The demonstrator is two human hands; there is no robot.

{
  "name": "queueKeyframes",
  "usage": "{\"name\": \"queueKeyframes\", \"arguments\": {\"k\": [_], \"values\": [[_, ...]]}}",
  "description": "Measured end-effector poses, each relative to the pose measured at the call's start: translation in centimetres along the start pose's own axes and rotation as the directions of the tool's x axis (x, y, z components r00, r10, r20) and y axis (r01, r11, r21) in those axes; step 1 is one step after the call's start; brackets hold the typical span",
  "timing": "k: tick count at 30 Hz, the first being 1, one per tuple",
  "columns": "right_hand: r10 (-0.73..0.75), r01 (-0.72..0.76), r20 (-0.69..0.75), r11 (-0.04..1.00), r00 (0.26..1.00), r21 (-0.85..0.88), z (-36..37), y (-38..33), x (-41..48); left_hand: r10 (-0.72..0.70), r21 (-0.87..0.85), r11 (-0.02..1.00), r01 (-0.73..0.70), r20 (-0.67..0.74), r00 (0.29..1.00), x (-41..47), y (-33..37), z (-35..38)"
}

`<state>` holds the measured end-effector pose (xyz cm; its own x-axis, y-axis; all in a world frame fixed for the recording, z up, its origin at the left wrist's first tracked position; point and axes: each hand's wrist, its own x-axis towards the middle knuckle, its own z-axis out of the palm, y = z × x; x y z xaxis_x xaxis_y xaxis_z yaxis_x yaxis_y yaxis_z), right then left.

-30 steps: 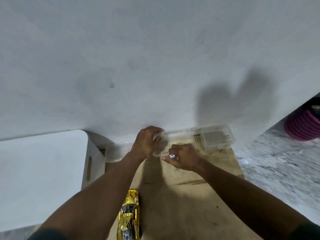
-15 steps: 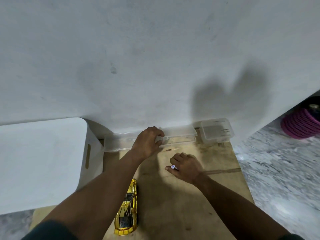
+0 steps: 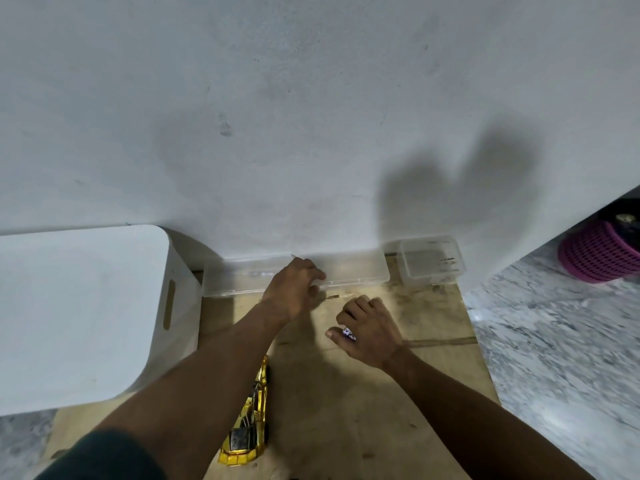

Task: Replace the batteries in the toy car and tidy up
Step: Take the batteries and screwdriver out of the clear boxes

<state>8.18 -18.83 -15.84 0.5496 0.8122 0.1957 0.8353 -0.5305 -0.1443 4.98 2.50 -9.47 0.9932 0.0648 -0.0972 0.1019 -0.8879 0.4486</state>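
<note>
A long clear plastic box (image 3: 356,271) lies against the wall at the back of the wooden board (image 3: 346,393). My left hand (image 3: 294,289) rests on the box's front edge, fingers curled over it. My right hand (image 3: 367,329) hovers just in front of the box with curled fingers, pinching a small blue-and-white item (image 3: 348,332) against the thumb. The gold toy car (image 3: 247,424) lies near the board's front, partly hidden by my left forearm.
A white box with a slot handle (image 3: 83,313) stands at the left. A small square clear container (image 3: 431,259) sits right of the long box. A pink basket (image 3: 595,254) is on the marble floor (image 3: 554,341) at far right. The wall is straight ahead.
The long clear box went from lifted and tilted to lying flat against the wall. My right hand drew back from it toward me. The view has pulled back a little.
</note>
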Motion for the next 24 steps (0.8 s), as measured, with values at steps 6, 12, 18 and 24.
{"name": "queueKeyframes", "arguments": {"k": [6, 12, 18, 24], "values": [[0.114, -0.087, -0.155, 0.981, 0.981, 0.171, -3.6, 2.3, 3.5, -0.004, 0.012, 1.0, 0.004, -0.037, 0.999, 0.2, 0.2, 0.2], [0.106, -0.103, -0.013, 0.987, 0.994, 0.123, -4.4, 5.5, 4.4, -0.008, 0.05, 0.999, 0.007, 0.022, 1.0, 0.4, 0.1, 0.2], [0.102, -0.102, 0.012, 0.986, 0.995, 0.13, -4.1, 5.6, 4.3, -0.002, 0.092, 0.996, 0.006, -0.036, 0.999, 0.1, 0.6, 0.5], [0.053, -0.057, 0.058, 0.995, 0.997, 0.078, -4.9, 5.9, 4.4, 0.003, 0.139, 0.99, 0.008, -0.076, 0.997, -0.1, 0.7, 1.0]]}}
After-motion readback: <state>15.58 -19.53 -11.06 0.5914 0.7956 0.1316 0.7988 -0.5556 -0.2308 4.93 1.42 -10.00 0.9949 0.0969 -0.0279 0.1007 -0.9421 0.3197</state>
